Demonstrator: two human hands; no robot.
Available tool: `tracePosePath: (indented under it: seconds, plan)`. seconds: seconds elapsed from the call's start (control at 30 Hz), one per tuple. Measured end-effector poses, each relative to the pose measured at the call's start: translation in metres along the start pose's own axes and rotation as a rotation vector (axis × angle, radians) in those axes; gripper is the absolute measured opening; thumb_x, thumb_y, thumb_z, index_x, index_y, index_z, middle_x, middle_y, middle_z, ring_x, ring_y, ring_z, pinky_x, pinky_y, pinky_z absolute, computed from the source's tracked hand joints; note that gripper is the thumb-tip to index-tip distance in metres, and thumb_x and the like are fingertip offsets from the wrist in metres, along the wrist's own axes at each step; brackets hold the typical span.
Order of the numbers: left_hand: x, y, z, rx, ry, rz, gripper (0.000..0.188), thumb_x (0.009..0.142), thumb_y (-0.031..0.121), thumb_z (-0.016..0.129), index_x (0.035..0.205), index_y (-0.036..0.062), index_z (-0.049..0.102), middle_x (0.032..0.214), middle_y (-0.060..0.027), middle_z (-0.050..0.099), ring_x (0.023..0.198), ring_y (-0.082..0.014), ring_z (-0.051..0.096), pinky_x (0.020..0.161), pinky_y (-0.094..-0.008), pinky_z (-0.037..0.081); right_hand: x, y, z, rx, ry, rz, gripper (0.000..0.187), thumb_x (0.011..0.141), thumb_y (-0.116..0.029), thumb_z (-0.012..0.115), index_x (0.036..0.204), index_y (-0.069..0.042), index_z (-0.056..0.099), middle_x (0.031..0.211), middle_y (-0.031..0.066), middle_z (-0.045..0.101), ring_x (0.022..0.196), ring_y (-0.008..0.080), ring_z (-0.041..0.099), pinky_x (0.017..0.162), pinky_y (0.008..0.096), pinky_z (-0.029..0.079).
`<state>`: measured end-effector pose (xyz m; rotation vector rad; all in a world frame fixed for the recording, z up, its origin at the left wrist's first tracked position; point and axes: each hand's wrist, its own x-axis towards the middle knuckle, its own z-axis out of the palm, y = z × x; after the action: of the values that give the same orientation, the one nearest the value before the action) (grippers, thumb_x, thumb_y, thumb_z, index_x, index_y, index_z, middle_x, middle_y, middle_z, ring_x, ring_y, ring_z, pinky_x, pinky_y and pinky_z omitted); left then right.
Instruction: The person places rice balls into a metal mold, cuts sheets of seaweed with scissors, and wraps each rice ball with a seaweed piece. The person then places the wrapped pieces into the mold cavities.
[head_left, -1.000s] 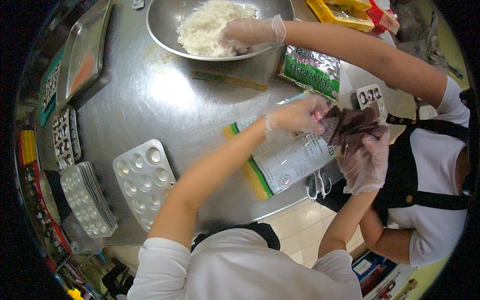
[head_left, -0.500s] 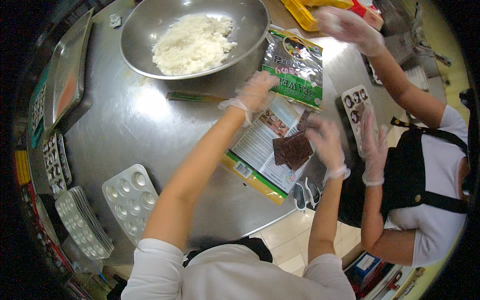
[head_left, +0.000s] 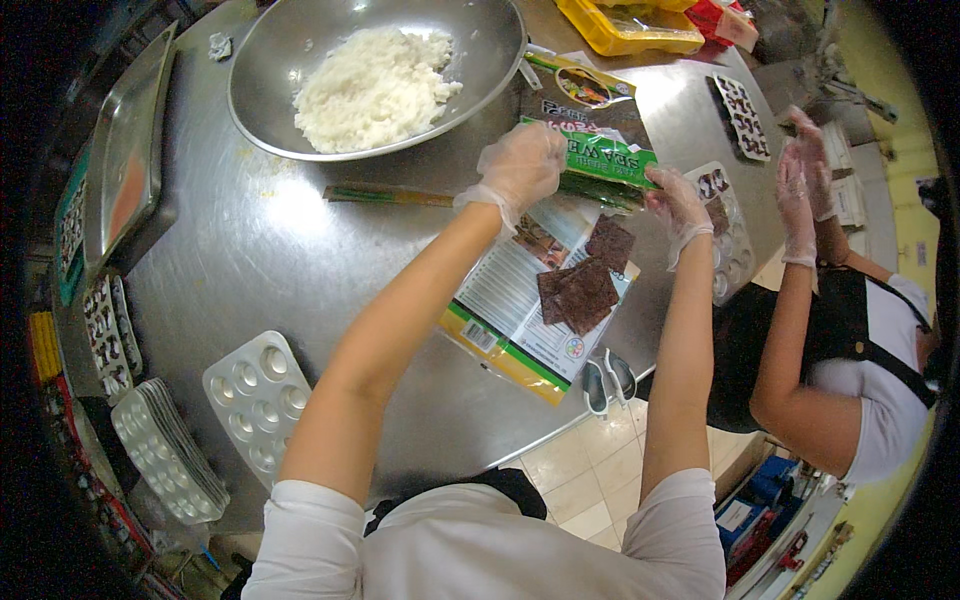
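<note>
A green and black plastic pack of seaweed (head_left: 590, 115) lies at the upper middle of the table, its near edge lifted a little. My left hand (head_left: 515, 172), in a clear glove, is closed on the pack's near left corner. Also gloved, my right hand (head_left: 680, 205) pinches the near right corner. Just below lies a second, flat seaweed package (head_left: 500, 300) with printed text, and several dark seaweed squares (head_left: 580, 295) rest on it. Left of the packs, a large steel bowl (head_left: 255, 115) holds a mound of white rice (head_left: 375, 90).
Muffin tins stand at the left: one single tin (head_left: 255, 400) and a stack (head_left: 170, 450). A metal tray (head_left: 130, 160) sits far left. White molds (head_left: 730, 235) and a yellow container (head_left: 620, 35) are at the right. Sunglasses (head_left: 605, 385) lie by the edge. A gloved co-worker (head_left: 850, 350) stands right.
My right hand has left the seaweed squares and moved up to grip the pack's corner. The pack's near edge has lifted. The co-worker's hands have come together at the right.
</note>
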<state>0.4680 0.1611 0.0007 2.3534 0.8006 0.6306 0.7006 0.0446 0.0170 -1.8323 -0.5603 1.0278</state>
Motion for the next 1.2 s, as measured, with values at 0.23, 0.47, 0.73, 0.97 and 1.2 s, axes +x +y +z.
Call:
tracePosePath:
  seconds: [0.23, 0.47, 0.73, 0.97, 1.2]
  plan:
    - [-0.039, 0.064, -0.030, -0.308, 0.296, -0.123, 0.013, 0.076, 0.017, 0.056, 0.087, 0.0091, 0.058, 0.086, -0.0088, 0.057, 0.084, -0.0241, 0.055, 0.073, -0.0344, 0.045, -0.068, -0.060, 0.013, 0.570, 0.011, -0.238, 0.028, 0.080, -0.014, 0.060, 0.103, -0.002, 0.049, 0.089, 0.0066, 0.058, 0.067, 0.0110, 0.057, 0.050, 0.0147, 0.045]
    - [-0.141, 0.099, -0.058, -1.479, -0.006, -0.473, 0.042, 0.086, 0.032, 0.054, 0.113, 0.0006, 0.047, 0.094, -0.0029, 0.056, 0.081, -0.0127, 0.053, 0.073, -0.0281, 0.043, -0.241, -0.008, 0.090, 0.377, -0.102, -0.316, 0.039, 0.079, -0.012, 0.059, 0.113, -0.004, 0.043, 0.099, 0.0086, 0.055, 0.086, 0.0188, 0.057, 0.064, 0.0288, 0.052]
    - [-0.241, 0.075, -0.154, -0.832, 0.068, -0.418, 0.013, 0.083, 0.011, 0.060, 0.092, 0.0046, 0.053, 0.076, 0.0001, 0.055, 0.069, -0.0074, 0.050, 0.062, -0.0209, 0.041, -0.279, 0.131, 0.045, -0.995, 0.334, -0.289, 0.035, 0.071, -0.017, 0.064, 0.100, -0.003, 0.051, 0.098, 0.0156, 0.056, 0.091, 0.0321, 0.054, 0.083, 0.0382, 0.043]
    - [-0.254, 0.070, -0.224, -0.707, 0.241, -0.183, 0.009, 0.082, 0.013, 0.061, 0.084, 0.0082, 0.053, 0.073, 0.0038, 0.049, 0.065, -0.0053, 0.043, 0.059, -0.0184, 0.036, -0.260, 0.149, 0.034, -1.047, 0.253, -0.188, 0.027, 0.068, -0.019, 0.060, 0.089, -0.004, 0.052, 0.093, 0.0204, 0.057, 0.087, 0.0367, 0.055, 0.075, 0.0428, 0.044]
    - [-0.281, 0.021, -0.241, -1.312, 0.235, -0.361, 0.011, 0.086, 0.019, 0.056, 0.086, 0.0093, 0.052, 0.079, 0.0027, 0.052, 0.075, -0.0049, 0.048, 0.069, -0.0199, 0.041, -0.324, 0.128, 0.002, -0.913, 0.306, 0.193, 0.027, 0.062, -0.022, 0.058, 0.078, -0.001, 0.061, 0.081, 0.0213, 0.060, 0.080, 0.0369, 0.058, 0.068, 0.0392, 0.045]
